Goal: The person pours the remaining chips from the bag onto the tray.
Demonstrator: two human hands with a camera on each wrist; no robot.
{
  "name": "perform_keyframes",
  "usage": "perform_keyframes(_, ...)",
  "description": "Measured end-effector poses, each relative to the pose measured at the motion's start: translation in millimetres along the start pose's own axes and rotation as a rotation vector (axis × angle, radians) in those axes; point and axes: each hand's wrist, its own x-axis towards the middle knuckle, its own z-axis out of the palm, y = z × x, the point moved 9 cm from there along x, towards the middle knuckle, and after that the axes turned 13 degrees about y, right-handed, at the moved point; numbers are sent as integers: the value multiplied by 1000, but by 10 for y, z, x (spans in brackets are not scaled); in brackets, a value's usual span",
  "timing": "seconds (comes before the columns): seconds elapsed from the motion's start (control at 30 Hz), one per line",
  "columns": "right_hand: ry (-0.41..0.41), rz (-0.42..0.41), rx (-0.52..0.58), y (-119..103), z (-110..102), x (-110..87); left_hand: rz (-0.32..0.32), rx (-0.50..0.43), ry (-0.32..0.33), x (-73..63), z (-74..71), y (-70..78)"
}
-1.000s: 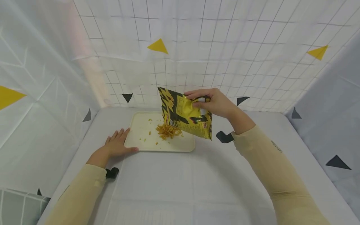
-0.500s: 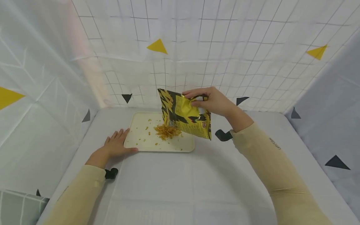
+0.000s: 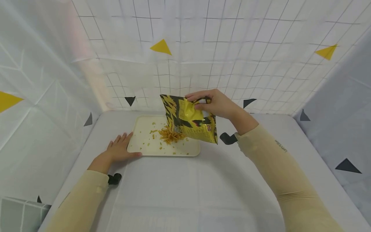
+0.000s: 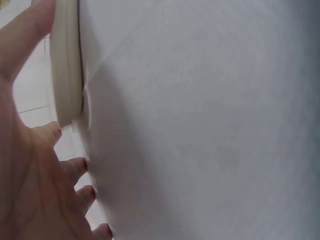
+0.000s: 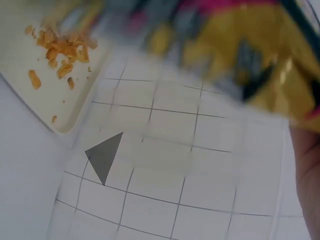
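My right hand (image 3: 218, 104) pinches a yellow and black snack bag (image 3: 188, 119) from above. The bag hangs tilted over a cream tray (image 3: 145, 122), its lower left edge hiding part of a heap of orange-brown snack sticks (image 3: 168, 137). Smaller crumbs lie scattered around that heap. At the tray's left end rests my left hand (image 3: 118, 151), fingers spread and thumb along the near edge. In the left wrist view, the thumb and a fingertip touch the tray's rim (image 4: 67, 65). The right wrist view shows the bag (image 5: 240, 45) close up and blurred, with snack pieces (image 5: 62, 52) beyond it.
A white cloth covers the table (image 3: 162, 183). White sheets with grid lines and triangles stand behind as a wall (image 3: 185, 71) and close off both sides. A black device (image 3: 228, 138) is worn at the right wrist, another (image 3: 115, 178) at the left.
The right hand and bag have shifted slightly left, and the bag's upper left corner has dropped a little. More crumbs lie spread on the tray. My left hand stays in place.
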Motion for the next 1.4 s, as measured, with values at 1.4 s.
perform_keyframes(1.4,12,-53,5,-162,22,42,-1,-9,-3,-6,-9,6)
